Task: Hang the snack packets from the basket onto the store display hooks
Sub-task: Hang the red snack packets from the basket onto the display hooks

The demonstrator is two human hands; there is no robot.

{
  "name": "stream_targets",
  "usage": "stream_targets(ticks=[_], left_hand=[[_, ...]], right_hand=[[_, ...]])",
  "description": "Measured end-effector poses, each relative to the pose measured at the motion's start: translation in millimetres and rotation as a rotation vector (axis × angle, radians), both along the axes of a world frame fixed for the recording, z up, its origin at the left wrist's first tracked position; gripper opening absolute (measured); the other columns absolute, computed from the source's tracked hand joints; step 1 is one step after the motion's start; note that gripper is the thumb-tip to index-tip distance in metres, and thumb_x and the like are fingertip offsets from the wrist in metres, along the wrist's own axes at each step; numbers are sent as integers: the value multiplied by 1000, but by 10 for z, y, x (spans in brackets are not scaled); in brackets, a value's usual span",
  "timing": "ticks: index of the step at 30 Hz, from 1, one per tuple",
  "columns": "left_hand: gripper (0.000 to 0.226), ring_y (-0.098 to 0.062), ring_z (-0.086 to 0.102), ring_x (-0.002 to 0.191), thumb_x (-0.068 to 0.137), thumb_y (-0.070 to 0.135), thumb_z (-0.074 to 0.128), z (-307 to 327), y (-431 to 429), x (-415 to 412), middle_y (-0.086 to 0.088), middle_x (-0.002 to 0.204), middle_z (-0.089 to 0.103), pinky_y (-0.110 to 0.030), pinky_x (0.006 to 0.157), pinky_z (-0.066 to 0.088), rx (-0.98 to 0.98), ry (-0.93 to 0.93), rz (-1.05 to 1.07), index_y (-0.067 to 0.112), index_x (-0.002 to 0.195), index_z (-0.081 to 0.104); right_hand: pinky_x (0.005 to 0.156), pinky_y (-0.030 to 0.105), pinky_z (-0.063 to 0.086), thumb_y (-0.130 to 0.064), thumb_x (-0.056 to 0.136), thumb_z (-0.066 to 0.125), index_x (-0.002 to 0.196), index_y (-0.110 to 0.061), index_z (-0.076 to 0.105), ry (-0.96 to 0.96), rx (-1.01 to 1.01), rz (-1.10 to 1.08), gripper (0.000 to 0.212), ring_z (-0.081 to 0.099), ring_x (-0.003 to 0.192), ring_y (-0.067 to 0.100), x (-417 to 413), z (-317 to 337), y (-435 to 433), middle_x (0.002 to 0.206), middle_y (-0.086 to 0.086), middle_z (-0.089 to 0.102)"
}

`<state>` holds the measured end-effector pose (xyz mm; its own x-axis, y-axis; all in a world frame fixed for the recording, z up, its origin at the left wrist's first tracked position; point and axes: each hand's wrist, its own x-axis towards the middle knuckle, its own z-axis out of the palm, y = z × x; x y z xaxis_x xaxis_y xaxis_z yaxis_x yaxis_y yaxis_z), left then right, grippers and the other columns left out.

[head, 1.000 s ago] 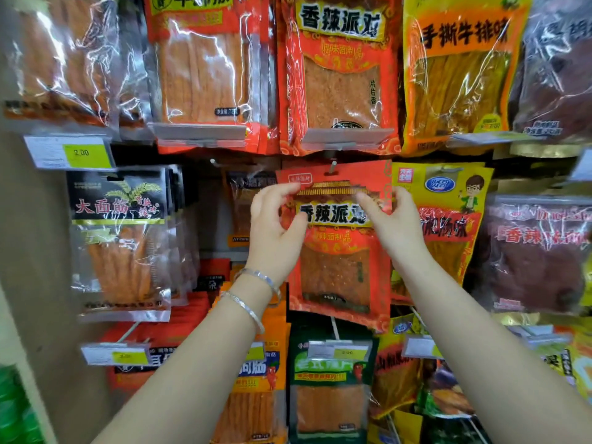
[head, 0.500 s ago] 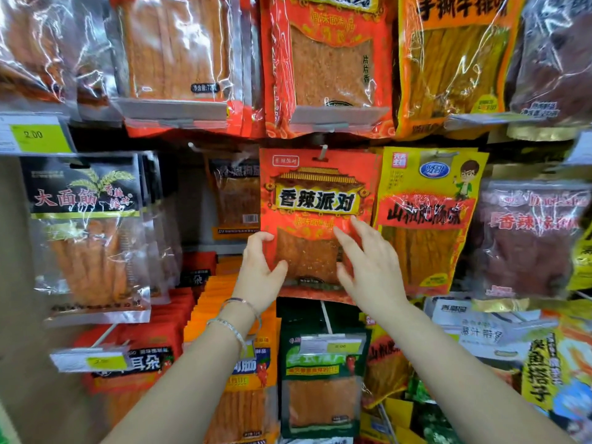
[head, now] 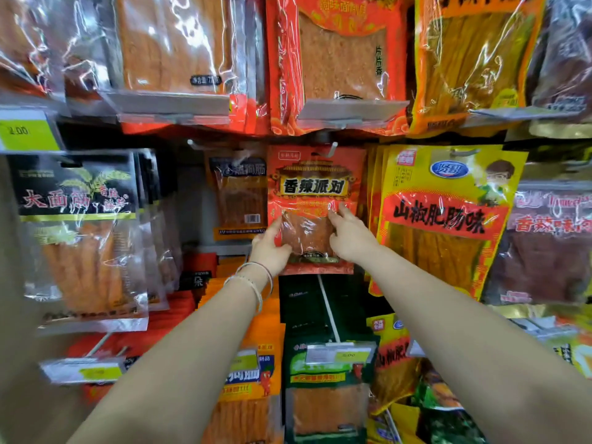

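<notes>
One crowded display wall; left hand fingers round the red packet edge, right hand flat on it.

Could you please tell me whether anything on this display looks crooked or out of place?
Nothing stands out. The red packet hangs straight on its hook; the left hand holds its left edge and the right hand touches its front.

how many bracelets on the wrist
2, both on the left wrist: one bracelet next to the left hand gripping the red packet, the second bracelet just behind it. Their undersides are hidden.
</notes>
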<state>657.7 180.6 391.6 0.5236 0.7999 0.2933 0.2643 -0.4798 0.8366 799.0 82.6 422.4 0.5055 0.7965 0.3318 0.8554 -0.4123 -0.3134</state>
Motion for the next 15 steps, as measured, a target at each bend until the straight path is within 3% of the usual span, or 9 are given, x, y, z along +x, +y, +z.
stream_targets(ticks=[3, 4, 7, 9, 11, 13, 15], left_hand=[[66, -22, 59, 73, 90, 11, 46, 41, 73, 43, -10, 141, 40, -26, 56, 48, -72, -21, -18, 42, 144, 24], [65, -16, 57, 72, 90, 12, 48, 55, 89, 46, -8, 143, 40, -23, 58, 47, -85, -29, -21, 41, 144, 25], [61, -24, 49, 119, 88, 21, 55, 82, 90, 22, -10, 147, 32, -32, 101, 42, -81, 10, 15, 30, 144, 33], [50, -30, 41, 128, 87, 25, 56, 107, 33, -51, -14, 145, 32, -38, 108, 36, -27, 64, 38, 20, 136, 47], [33, -30, 50, 119, 85, 24, 58, 122, -121, -186, -12, 136, 44, -39, 102, 42, 27, 17, -6, 21, 118, 60], [17, -14, 59, 99, 85, 17, 60, 107, -374, -386, -5, 120, 56, -18, 92, 46, 96, -81, -93, 24, 100, 62], [14, 7, 55, 79, 85, 11, 61, 28, -686, -620, 5, 101, 61, 5, 72, 36, 150, -154, -174, 24, 91, 62]], right_hand=[[115, 38, 26, -9, 94, 38, 149, -12, 22, 94, -6, 7, 58, 13, 144, 32, 17, 65, 58, 159, 10, -2], [114, 36, 26, -8, 93, 37, 148, -11, 24, 130, 14, 14, 57, 13, 145, 31, 5, 90, 56, 159, 11, -1], [106, 26, 29, -10, 93, 41, 144, -9, 36, 190, 116, 35, 52, 26, 140, 25, -95, 119, -61, 156, 13, 17], [93, 22, 36, -13, 92, 47, 139, -11, 45, 206, 223, 47, 48, 48, 122, 20, -230, 81, -220, 146, 10, 41], [96, 23, 38, -17, 90, 53, 130, -14, 54, 242, 353, 48, 40, 55, 114, 16, -412, -5, -428, 129, 2, 59], [98, 30, 44, -17, 89, 57, 116, -19, 62, 313, 474, 70, 28, 60, 101, 12, -615, -161, -678, 103, -8, 65], [91, 37, 49, -14, 88, 57, 103, -25, 63, 396, 555, 79, 19, 62, 88, 16, -847, -370, -953, 86, -13, 62]])
